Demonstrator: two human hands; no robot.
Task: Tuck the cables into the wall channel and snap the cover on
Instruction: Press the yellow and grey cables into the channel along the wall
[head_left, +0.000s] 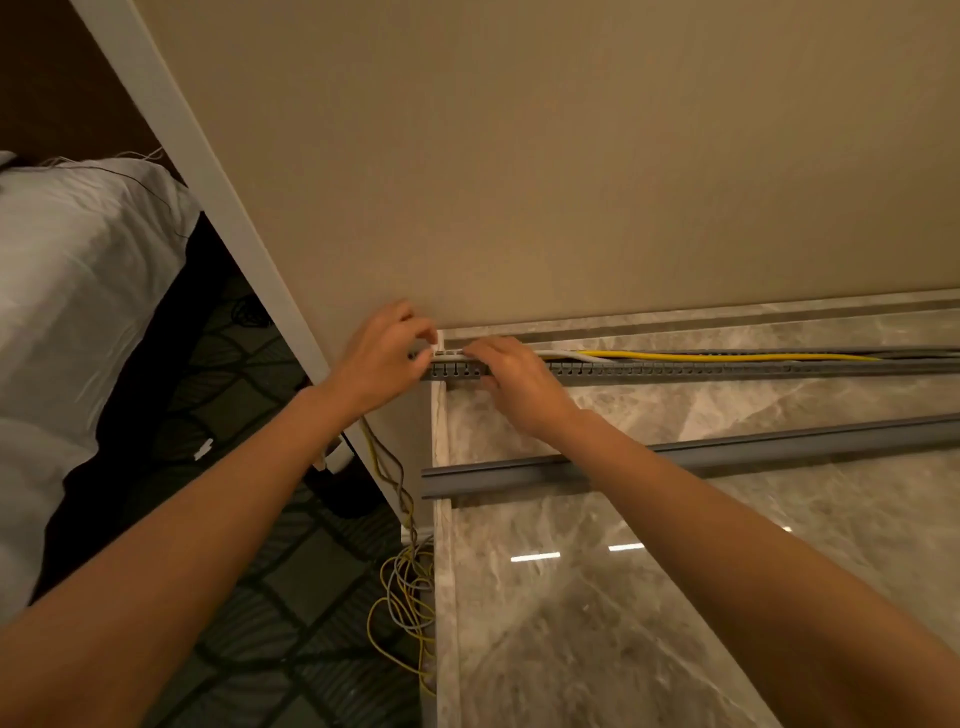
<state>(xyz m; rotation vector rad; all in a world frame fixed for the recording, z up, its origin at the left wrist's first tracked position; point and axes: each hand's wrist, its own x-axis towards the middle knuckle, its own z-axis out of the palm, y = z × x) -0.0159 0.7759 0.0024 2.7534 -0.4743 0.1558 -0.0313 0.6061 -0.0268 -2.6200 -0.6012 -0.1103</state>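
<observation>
Both arms stretched out to the left end of the grey slotted channel (675, 368), fixed along the marble panel (675, 597) under the beige wall (519, 156). Left hand (376, 358) curled, fingertips pinching pale cables (563, 355) at the channel's end, by the panel's corner. Right hand (511, 384) just beside it, fingers flat on top pressing cables in, thumb under the channel. Yellow cable (727, 357) and grey ones lying inside, running off to the right. Loose grey cover (753, 447) resting on the marble below, well apart from the channel, under the right forearm. Spare yellow and grey cable (402, 613) hanging in loops at the panel's left edge, above patterned carpet (291, 623). White bedding (78, 291) far left
</observation>
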